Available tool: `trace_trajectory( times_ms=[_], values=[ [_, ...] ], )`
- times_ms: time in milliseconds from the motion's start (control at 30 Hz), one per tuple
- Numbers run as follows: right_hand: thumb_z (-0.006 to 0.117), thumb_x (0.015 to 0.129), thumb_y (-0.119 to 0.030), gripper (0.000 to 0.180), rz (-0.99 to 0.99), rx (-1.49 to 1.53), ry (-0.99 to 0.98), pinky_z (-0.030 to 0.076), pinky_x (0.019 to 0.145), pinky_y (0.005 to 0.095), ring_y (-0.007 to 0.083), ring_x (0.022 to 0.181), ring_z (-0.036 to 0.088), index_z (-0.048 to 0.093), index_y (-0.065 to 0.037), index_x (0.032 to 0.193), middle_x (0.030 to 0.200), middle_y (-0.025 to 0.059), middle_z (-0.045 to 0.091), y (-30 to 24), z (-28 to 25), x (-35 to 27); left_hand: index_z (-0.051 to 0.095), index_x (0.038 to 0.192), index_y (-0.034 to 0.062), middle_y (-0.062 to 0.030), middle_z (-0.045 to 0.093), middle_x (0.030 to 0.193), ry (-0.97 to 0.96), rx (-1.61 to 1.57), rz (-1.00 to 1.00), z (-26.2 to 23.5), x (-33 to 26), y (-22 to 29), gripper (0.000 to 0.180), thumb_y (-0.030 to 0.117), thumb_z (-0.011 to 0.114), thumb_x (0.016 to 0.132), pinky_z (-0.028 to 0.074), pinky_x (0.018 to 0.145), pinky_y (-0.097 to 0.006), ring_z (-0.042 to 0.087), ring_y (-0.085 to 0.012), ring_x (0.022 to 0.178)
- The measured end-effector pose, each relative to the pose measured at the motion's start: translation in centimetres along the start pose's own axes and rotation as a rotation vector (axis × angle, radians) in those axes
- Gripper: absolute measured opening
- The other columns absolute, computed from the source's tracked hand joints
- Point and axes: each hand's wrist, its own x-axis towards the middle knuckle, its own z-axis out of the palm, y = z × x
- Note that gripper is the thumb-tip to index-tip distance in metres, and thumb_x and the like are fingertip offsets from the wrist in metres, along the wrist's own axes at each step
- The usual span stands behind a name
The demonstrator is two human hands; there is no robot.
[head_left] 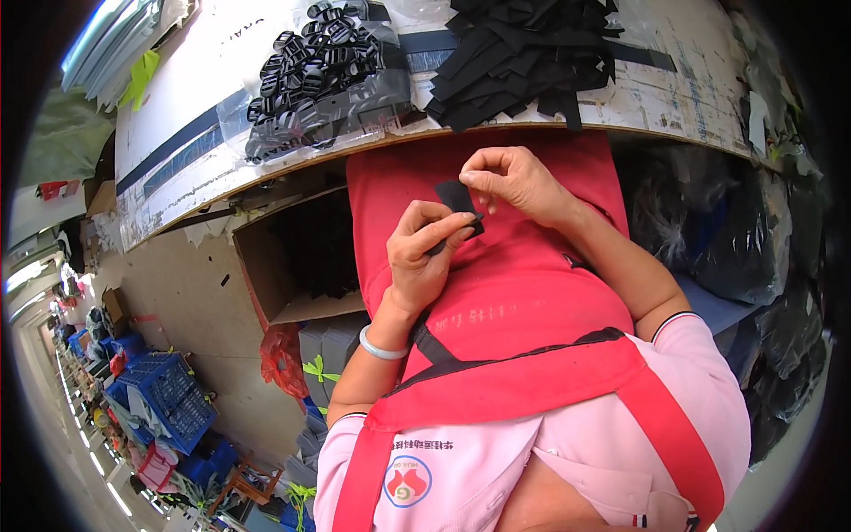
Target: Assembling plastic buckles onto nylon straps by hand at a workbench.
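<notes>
Item: one short black strip, fabric-like, held above the lap, in front of a red apron; its lower end was partly hidden by fingers.
Left hand: grip clamped on the strip, thumb against forefinger; pale bangle at the wrist.
Right hand: thumb and forefinger together at the strip's upper end; whether this grip was clamped on it, one could not tell.
Worktop: pale, scuffed, dark-banded, beyond both hands. It bore a heap of black buckles on clear plastic and, to the right, a pile of black strips.
Beneath the worktop, left: an open cardboard box with dark contents.
Right side: plastic bags, dark within.
Floor, left: a red plastic bag near the box; farther off, a blue crate.
</notes>
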Motion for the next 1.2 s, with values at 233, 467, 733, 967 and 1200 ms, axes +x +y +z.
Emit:
trace_trajectory(
  times_ms=[233, 467, 733, 967, 1200],
  values=[
    [0.064, 0.094, -0.022, 0.019, 0.012, 0.013, 0.039, 0.049, 0.058, 0.0199, 0.0044, 0.066, 0.058, 0.066, -0.003, 0.095, 0.077, -0.0013, 0.063, 0.9, 0.4, 0.1, 0.073, 0.100, 0.0068, -0.0055, 0.056, 0.084, -0.032, 0.024, 0.009, 0.1, -0.5, 0.5, 0.029, -0.007, 0.074, 0.075, 0.046, 0.061, -0.026, 0.057, -0.0160, 0.072],
    [0.063, 0.095, -0.022, 0.019, 0.015, 0.043, -0.027, 0.050, 0.062, 0.0212, 0.0056, 0.069, 0.059, 0.064, -0.003, 0.098, 0.080, -0.0004, 0.064, 1.6, -0.2, 0.4, 0.073, 0.099, 0.0070, -0.0056, 0.055, 0.084, -0.060, 0.026, 0.041, 0.4, -0.7, 0.8, 0.029, -0.006, 0.075, 0.074, 0.047, 0.059, -0.027, 0.058, -0.0161, 0.070],
    [0.061, 0.095, -0.036, 0.034, 0.131, 0.113, -0.069, 0.050, 0.070, 0.0220, 0.0075, 0.081, 0.062, 0.064, -0.004, 0.105, 0.090, 0.0005, 0.066, 1.6, -0.8, 0.6, 0.073, 0.097, 0.0097, -0.0048, 0.057, 0.085, -0.047, 0.156, 0.147, 0.3, -0.6, 0.4, 0.030, -0.006, 0.076, 0.072, 0.047, 0.053, -0.030, 0.060, -0.0174, 0.065],
    [0.053, 0.097, -0.049, 0.048, 0.213, 0.272, -0.296, 0.051, 0.074, 0.0228, 0.0090, 0.078, 0.063, 0.067, -0.004, 0.105, 0.094, 0.0026, 0.069, 1.9, -1.2, 0.1, 0.073, 0.097, 0.0089, -0.0057, 0.059, 0.086, -0.037, 0.122, 0.111, 0.5, -0.8, 0.6, 0.029, -0.006, 0.076, 0.073, 0.048, 0.055, -0.030, 0.061, -0.0181, 0.067],
    [0.066, 0.093, -0.027, 0.024, 0.039, -0.007, -0.243, 0.047, 0.070, 0.0227, 0.0064, 0.074, 0.059, 0.067, -0.003, 0.093, 0.079, -0.0002, 0.065, 1.1, -0.4, 0.2, 0.072, 0.100, 0.0052, -0.0072, 0.058, 0.093, 0.017, 0.036, -0.041, 0.4, -1.7, -0.1, 0.024, -0.005, 0.073, 0.078, 0.048, 0.064, -0.027, 0.060, -0.0163, 0.076]
  ],
)
